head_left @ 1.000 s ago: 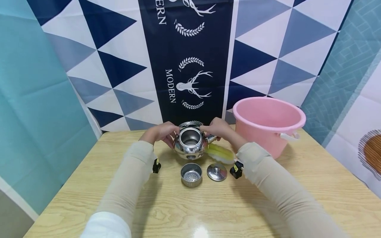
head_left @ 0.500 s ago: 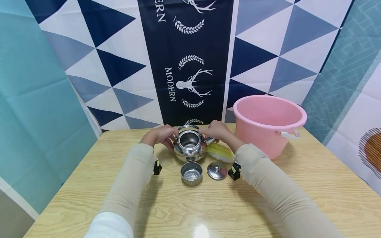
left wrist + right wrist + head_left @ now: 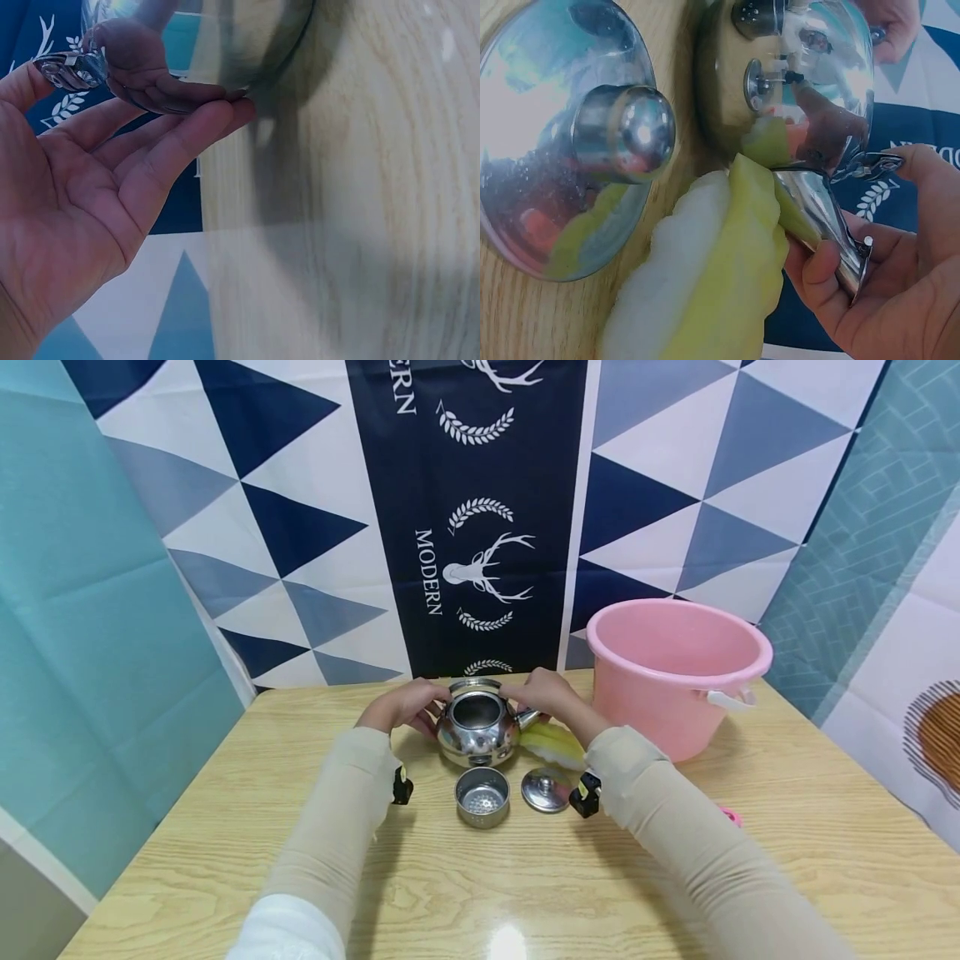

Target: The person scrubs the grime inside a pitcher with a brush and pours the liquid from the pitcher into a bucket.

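My left fingers (image 3: 176, 142) lie straight, tips against the belly of the steel teapot (image 3: 477, 730); my right hand (image 3: 547, 692) curls around its spout (image 3: 821, 221). A second ago the pot sat tilted toward me; now I've set it nearly upright on the table (image 3: 225, 827), beside the yellow sponge (image 3: 553, 745), behind the strainer (image 3: 482, 796) and lid (image 3: 547, 790). I judge it's steadied.

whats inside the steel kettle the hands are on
The kettle is open-topped, lid and strainer lying on the table in front. Only bare metal wall shows inside; its bottom is in shadow, so contents cannot be told.
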Demonstrator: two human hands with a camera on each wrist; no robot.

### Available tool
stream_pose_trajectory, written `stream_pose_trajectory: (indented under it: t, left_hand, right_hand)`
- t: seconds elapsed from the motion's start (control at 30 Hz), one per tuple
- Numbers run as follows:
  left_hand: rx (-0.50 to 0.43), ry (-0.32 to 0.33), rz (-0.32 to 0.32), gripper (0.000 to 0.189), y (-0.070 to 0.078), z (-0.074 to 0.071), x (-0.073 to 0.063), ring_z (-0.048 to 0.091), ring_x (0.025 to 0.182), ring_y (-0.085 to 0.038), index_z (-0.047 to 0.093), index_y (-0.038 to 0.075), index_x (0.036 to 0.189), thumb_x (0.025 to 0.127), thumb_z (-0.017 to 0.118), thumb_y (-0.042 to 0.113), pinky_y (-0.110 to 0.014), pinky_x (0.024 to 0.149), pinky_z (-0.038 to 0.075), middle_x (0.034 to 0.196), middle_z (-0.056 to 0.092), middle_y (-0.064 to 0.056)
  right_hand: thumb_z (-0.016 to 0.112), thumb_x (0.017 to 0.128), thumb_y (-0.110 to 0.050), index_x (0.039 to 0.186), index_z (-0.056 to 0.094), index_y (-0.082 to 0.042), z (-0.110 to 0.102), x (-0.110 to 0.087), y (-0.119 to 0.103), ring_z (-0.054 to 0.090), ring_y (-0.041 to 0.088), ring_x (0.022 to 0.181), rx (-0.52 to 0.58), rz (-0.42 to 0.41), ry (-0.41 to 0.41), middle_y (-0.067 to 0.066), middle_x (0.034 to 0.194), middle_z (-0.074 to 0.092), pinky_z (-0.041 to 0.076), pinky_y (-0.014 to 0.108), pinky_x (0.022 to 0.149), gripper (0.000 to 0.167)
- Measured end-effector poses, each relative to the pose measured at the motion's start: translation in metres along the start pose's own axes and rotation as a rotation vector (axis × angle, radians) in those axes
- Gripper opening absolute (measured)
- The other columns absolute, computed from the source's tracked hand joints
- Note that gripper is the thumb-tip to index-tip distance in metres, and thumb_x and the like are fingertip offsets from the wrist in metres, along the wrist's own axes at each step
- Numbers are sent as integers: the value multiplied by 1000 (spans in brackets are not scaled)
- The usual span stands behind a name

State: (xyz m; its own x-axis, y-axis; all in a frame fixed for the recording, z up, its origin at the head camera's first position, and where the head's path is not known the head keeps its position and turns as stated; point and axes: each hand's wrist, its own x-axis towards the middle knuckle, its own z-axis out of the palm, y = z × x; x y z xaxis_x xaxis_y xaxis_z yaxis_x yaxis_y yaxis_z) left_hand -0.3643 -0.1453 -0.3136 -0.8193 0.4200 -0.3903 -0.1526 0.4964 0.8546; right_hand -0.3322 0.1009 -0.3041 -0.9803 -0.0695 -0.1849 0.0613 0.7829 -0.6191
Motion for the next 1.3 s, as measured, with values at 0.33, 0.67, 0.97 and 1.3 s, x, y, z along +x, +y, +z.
stream_pose_trajectory:
  t: [0.33, 0.67, 0.97, 1.3]
  left_hand:
    - [-45, -5, 21, 43, -1, 1, 2, 65, 72, -28, 53, -3, 130, 100, 48, 28, -46, 76, 57, 104, 57, -19]
    - [-79, -7, 5, 45, -4, 2, 5, 65, 78, -31, 50, -2, 134, 102, 45, 29, -46, 76, 57, 110, 54, -22]
    - [-96, 9, 14, 46, -10, 4, 4, 67, 75, -29, 51, 0, 134, 102, 47, 33, -45, 75, 57, 106, 56, -21]
    - [1, 27, 83, 52, -10, 5, -2, 66, 81, -24, 52, -3, 132, 104, 41, 39, -46, 81, 55, 109, 63, -22]
  right_hand:
    - [60, 86, -50, 76, 66, -4, 0, 0, 4, 57, 19, 71, 21, 6, 7, 7, 81, 60, 52, 26, 56, 48]
    - [59, 88, -53, 77, 61, -4, 3, 1, 9, 59, 20, 70, 38, -7, 9, 10, 88, 61, 55, 29, 56, 50]
    - [52, 93, -58, 99, 70, 0, 7, -4, 11, 59, 24, 77, -3, -66, 31, 11, 100, 67, 52, 31, 64, 61]
    - [30, 106, -47, 116, 67, 6, -8, -14, 13, 57, 35, 114, 42, -226, 37, 21, 117, 66, 43, 48, 98, 65]
